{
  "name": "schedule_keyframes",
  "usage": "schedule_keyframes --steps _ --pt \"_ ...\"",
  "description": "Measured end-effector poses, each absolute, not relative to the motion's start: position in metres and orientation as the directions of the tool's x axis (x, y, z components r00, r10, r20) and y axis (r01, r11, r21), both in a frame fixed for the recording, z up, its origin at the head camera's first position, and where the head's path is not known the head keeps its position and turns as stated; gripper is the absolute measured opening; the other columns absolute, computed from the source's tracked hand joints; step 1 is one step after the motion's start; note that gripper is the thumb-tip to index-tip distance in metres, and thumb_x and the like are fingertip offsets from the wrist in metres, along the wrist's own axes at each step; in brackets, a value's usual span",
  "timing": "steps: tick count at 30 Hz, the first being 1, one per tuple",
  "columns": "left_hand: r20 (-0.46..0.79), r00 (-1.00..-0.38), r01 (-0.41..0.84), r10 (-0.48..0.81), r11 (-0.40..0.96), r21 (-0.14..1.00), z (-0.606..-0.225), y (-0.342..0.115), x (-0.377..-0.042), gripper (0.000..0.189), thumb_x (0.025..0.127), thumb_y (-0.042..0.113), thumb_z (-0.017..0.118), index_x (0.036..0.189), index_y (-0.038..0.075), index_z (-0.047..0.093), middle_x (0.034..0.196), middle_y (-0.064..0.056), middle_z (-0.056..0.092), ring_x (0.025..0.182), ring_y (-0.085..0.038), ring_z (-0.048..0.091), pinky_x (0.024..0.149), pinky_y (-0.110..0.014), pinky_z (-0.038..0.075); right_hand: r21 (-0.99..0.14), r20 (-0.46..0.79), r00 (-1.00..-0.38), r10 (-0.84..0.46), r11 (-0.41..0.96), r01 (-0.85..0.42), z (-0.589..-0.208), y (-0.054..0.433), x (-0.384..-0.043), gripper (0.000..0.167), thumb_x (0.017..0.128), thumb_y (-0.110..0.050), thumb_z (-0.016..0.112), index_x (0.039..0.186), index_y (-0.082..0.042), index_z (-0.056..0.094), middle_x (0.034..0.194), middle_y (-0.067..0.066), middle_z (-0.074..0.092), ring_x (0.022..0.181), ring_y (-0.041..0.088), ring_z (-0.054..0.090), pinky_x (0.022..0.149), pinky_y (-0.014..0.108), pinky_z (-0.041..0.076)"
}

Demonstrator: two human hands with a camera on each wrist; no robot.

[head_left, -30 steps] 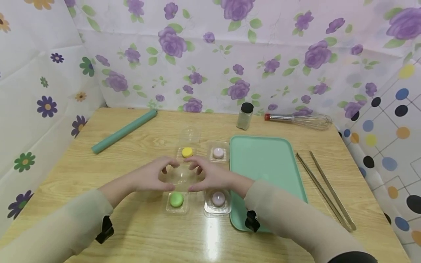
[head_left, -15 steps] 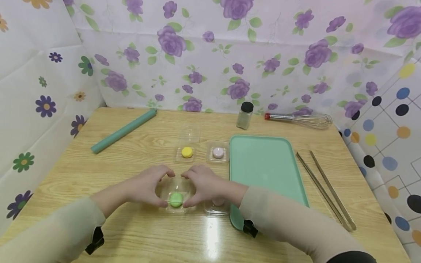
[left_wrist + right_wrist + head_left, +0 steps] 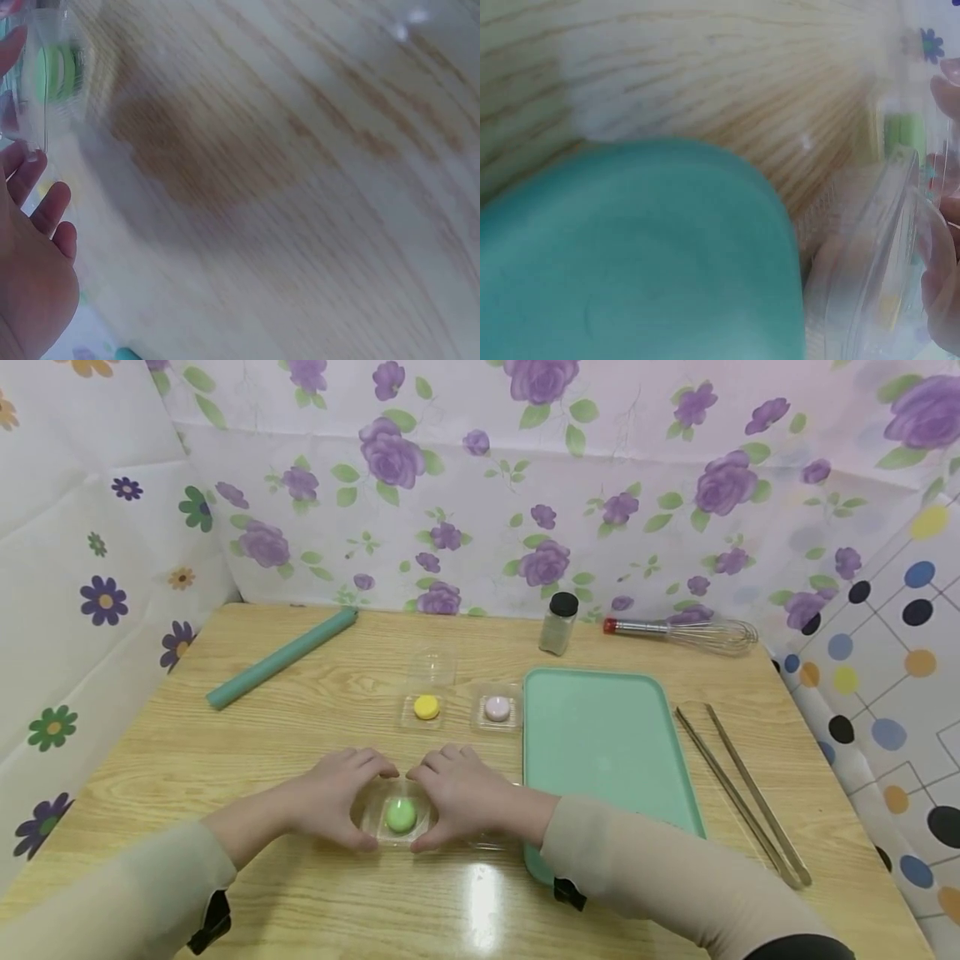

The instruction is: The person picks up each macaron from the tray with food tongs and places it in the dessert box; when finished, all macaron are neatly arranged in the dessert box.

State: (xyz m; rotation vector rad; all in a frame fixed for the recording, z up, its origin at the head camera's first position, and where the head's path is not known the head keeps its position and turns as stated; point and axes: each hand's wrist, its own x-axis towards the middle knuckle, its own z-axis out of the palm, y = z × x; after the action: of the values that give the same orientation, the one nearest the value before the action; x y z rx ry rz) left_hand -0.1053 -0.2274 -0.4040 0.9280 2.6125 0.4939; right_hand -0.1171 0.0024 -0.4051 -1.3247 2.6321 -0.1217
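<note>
A green macaron [image 3: 401, 815] sits in a small clear plastic box [image 3: 390, 789], its lid down over it. My left hand [image 3: 333, 799] holds the box's left side, thumb at the near edge and fingers at the far edge. On the opposite side, my right hand [image 3: 462, 796] grips it the same way. In the left wrist view, the green macaron [image 3: 58, 73] shows through the plastic beside the fingertips. A second clear box [image 3: 862, 247] stands close by in the right wrist view; in the head view my right hand mostly covers it.
Farther back are a yellow macaron [image 3: 427, 707] in an open box and a lilac macaron [image 3: 497, 708] in another. A green tray [image 3: 600, 735] lies to the right, then tongs [image 3: 738, 793]. A jar [image 3: 558, 625], a whisk [image 3: 686, 633] and a green roll [image 3: 283, 657] lie behind.
Both hands have come toward me, bringing the box's lid down over the green macaron. The yellow macaron's box has come back into full view; the near lilac macaron is now covered.
</note>
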Motion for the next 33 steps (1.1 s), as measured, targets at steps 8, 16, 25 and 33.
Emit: schedule_keyframes --steps 8,16,25,33 --pt "-0.172 -0.732 0.557 0.659 0.725 0.405 -0.407 -0.226 -0.103 0.081 0.061 0.045 0.081 0.127 0.013 0.047 0.126 0.0 0.046 0.115 -0.025 0.042 0.094 -0.053 0.034 -0.123 -0.162 -0.576 -0.801 0.595 -0.794 -0.404 -0.001 -0.114 0.086 0.071 -0.071 0.061 0.132 -0.011 0.049 0.12 0.0 0.053 0.109 0.017 0.044 0.087 0.032 0.037" --pt "-0.119 -0.737 0.588 0.666 0.717 0.375 -0.415 -0.223 -0.103 0.083 0.059 0.044 0.082 0.126 0.009 0.047 0.123 -0.002 0.048 0.113 -0.025 0.044 0.097 -0.05 0.034 -0.101 -0.195 -0.596 -0.779 0.621 -0.778 -0.406 -0.004 -0.116 0.083 0.071 -0.069 0.062 0.13 -0.012 0.051 0.12 0.001 0.053 0.11 0.018 0.045 0.089 0.035 0.036" --pt "-0.118 -0.745 0.578 0.657 0.723 0.379 -0.415 -0.222 -0.102 0.083 0.061 0.046 0.082 0.126 0.008 0.047 0.123 -0.003 0.048 0.112 -0.025 0.044 0.093 -0.051 0.036 -0.243 -0.234 -0.587 -0.775 0.631 -0.737 -0.402 0.002 -0.125 0.074 0.077 -0.064 0.062 0.131 -0.015 0.049 0.127 0.0 0.052 0.114 0.018 0.044 0.092 0.038 0.035" --pt "-0.13 -0.743 0.563 0.656 0.718 0.409 -0.417 -0.225 -0.103 0.08 0.07 0.057 0.073 0.129 0.009 0.048 0.129 -0.007 0.046 0.12 -0.03 0.041 0.098 -0.055 0.031 -0.203 -0.221 -0.596 -0.772 0.635 -0.746 -0.404 0.003 -0.124 0.073 0.075 -0.062 0.066 0.128 -0.014 0.051 0.125 -0.001 0.053 0.112 0.017 0.045 0.089 0.036 0.036"
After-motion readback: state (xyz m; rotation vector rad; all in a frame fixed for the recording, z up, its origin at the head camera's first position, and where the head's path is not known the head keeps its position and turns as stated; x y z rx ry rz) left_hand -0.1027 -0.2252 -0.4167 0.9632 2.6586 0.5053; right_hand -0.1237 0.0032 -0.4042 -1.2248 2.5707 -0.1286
